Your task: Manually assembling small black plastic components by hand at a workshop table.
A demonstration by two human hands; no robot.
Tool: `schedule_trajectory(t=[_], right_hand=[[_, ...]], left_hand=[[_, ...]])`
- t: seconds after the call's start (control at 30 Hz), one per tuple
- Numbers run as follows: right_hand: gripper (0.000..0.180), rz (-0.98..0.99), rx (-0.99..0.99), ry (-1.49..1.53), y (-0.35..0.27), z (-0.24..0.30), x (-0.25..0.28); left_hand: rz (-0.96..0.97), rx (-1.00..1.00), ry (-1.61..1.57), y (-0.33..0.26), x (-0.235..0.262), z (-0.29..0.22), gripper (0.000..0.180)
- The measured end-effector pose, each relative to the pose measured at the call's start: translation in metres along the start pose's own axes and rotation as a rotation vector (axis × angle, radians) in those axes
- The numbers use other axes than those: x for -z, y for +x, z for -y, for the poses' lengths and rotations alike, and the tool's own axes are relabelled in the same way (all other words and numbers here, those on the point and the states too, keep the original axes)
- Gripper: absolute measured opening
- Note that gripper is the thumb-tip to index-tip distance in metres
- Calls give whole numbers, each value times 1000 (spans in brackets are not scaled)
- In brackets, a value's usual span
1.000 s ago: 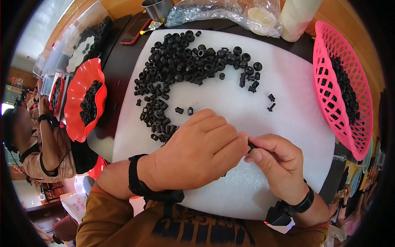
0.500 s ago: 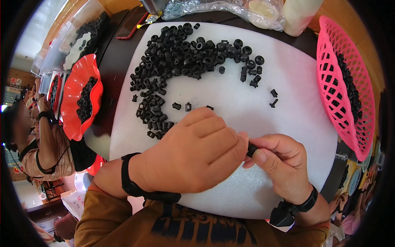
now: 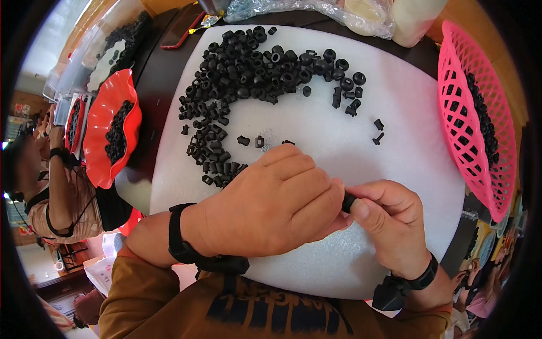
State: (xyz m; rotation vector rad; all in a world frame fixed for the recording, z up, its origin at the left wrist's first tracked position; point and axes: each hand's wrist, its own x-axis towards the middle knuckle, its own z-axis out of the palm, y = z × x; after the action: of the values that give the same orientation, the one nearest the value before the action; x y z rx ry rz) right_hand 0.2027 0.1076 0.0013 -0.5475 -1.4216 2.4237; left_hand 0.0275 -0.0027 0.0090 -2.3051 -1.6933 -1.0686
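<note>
Over the near half of a white foam sheet (image 3: 316, 271), my two hands meet at a small black plastic part (image 3: 348, 201). Thumb and fingers of my right hand (image 3: 395, 220) pinch it from the right. My left hand (image 3: 265, 203) is closed at the part's left end, back of the hand upward; its fingertips are mostly hidden. A few loose black pieces lie just beyond my left knuckles, among them a small frame-like piece (image 3: 259, 142). Farther off spreads a pile of small black plastic parts (image 3: 243, 79), some round and hollow, others barrel-shaped.
A red wavy-rimmed bowl (image 3: 96, 152) with black pieces stands left, a pink lattice basket (image 3: 451, 113) with more at right. A phone (image 3: 176, 35), clear plastic wrap (image 3: 305, 8) and a pale cup (image 3: 415, 20) sit at the back. Another person (image 3: 56, 186) works at far left.
Both hands have shifted very slightly to the right with the black part between them. The view has tilted a little; the pile and containers stay as they were.
</note>
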Motion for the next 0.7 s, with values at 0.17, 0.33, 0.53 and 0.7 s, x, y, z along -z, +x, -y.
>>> schedule_trajectory(t=[0.17,0.33,0.53,0.7], right_hand=[[21,14,-62,5,-1,-1,1],[22,-3,-38,-5,1,-3,5],[21,82,-71,96,4,0,9],[21,94,-75,113,1,1,6]], left_hand=[[27,-11,-1,0,-2,1,33],[-15,-4,21,-1,-8,-2,33],[-72,131,-229,-1,-9,-2,41],[-74,119,-228,-3,-4,-2,41]])
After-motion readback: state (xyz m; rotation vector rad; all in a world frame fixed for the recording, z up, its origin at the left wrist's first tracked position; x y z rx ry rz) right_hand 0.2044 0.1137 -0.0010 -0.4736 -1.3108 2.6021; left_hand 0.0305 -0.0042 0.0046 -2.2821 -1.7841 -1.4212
